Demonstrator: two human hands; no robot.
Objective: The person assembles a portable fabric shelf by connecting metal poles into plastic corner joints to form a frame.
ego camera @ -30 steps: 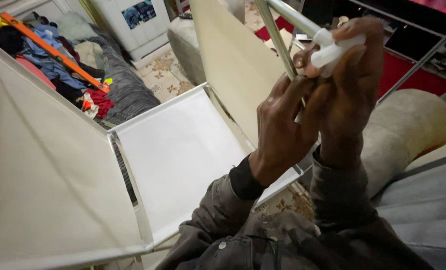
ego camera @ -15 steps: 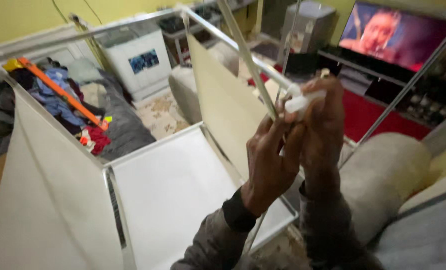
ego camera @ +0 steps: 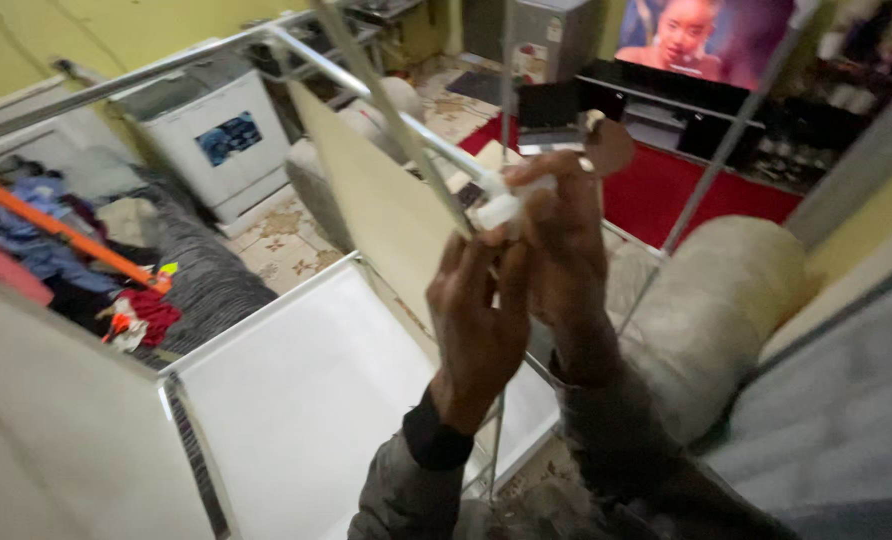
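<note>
I have both hands raised at a white plastic connector (ego camera: 501, 207) where the metal frame tubes (ego camera: 386, 105) meet. My right hand (ego camera: 564, 240) is closed around the connector, fingers (ego camera: 551, 185) wrapped over its top. My left hand (ego camera: 478, 325) sits just below and touching it, fingers curled against the tube under the joint. Below the fingers lies the white fabric shelf panel (ego camera: 306, 400); a cream fabric side panel (ego camera: 371, 205) hangs just left of them. Behind them, well apart, a television (ego camera: 706, 35) glows.
</note>
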